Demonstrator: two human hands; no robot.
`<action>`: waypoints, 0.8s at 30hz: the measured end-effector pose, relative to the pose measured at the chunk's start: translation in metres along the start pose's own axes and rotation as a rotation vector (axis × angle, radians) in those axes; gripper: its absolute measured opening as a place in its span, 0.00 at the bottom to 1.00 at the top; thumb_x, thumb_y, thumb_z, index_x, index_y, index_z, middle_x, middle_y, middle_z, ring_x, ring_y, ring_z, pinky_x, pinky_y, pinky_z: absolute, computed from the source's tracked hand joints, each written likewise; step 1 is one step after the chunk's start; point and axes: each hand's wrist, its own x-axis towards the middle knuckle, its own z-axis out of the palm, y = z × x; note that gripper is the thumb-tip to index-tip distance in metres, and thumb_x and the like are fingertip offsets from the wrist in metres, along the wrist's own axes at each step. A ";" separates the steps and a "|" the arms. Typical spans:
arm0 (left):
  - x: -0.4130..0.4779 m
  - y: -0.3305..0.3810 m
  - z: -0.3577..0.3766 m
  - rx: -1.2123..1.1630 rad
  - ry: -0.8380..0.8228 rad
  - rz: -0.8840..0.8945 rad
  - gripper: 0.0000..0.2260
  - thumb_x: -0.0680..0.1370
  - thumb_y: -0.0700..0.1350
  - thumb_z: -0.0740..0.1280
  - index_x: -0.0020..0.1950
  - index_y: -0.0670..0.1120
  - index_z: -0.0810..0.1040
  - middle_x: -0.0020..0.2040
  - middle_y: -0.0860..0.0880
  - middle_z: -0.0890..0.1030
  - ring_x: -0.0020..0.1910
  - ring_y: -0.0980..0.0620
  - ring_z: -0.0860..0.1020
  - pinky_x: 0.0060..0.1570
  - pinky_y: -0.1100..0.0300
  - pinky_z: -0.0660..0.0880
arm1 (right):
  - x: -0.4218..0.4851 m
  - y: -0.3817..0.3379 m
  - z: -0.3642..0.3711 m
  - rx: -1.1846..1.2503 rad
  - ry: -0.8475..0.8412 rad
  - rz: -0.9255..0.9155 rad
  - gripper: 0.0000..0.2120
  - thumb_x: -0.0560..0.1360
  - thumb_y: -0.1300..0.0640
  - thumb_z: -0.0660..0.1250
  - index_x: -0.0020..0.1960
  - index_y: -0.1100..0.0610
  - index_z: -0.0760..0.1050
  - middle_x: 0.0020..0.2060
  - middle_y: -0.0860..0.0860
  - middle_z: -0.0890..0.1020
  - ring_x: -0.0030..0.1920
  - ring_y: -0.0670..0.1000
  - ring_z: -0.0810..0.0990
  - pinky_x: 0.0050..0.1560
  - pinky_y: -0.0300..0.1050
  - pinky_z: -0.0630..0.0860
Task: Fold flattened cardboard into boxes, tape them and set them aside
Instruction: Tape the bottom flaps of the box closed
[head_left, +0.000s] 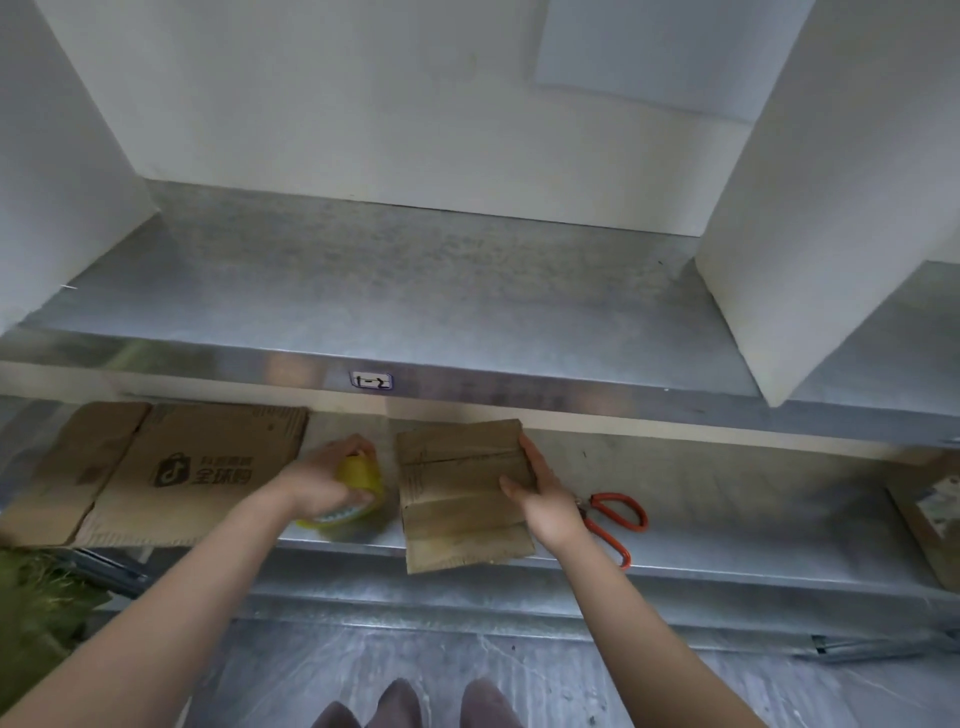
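Both bare forearms reach forward and down to the lower metal shelf. The left grip comes in palm down, its fingers curled over the top of a yellow tape roll and holding it, with the roll's bottom edge on or just above the shelf. The right grip holds the right edge of a small cardboard box, thumb laid across the top face and fingers running along the side.

The box lies flat-topped between the two grips, just beside the tape roll, and its near end hangs over the shelf's front lip. Red-handled scissors lie on the shelf just right of the right grip. Left of the tape roll a flattened cardboard sheet with a printed logo lies on the same shelf.
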 end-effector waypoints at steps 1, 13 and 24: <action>-0.001 0.001 0.000 0.039 0.030 -0.007 0.22 0.70 0.52 0.74 0.60 0.59 0.69 0.59 0.54 0.74 0.52 0.51 0.73 0.47 0.60 0.69 | 0.000 0.001 0.000 -0.008 0.007 -0.001 0.32 0.76 0.45 0.66 0.75 0.35 0.54 0.74 0.46 0.65 0.72 0.52 0.67 0.68 0.46 0.68; -0.012 0.004 0.018 0.069 0.098 -0.065 0.22 0.71 0.53 0.73 0.63 0.53 0.71 0.62 0.52 0.74 0.57 0.49 0.75 0.52 0.59 0.72 | 0.009 0.006 0.001 0.064 0.015 0.038 0.32 0.77 0.51 0.68 0.75 0.38 0.56 0.73 0.45 0.67 0.69 0.51 0.70 0.59 0.38 0.70; -0.020 0.002 0.019 -0.012 0.149 0.049 0.18 0.69 0.51 0.76 0.54 0.53 0.72 0.52 0.53 0.76 0.49 0.52 0.74 0.43 0.61 0.68 | -0.009 0.019 -0.021 -0.316 0.031 -0.191 0.28 0.80 0.40 0.56 0.78 0.40 0.52 0.73 0.47 0.67 0.72 0.51 0.66 0.70 0.50 0.66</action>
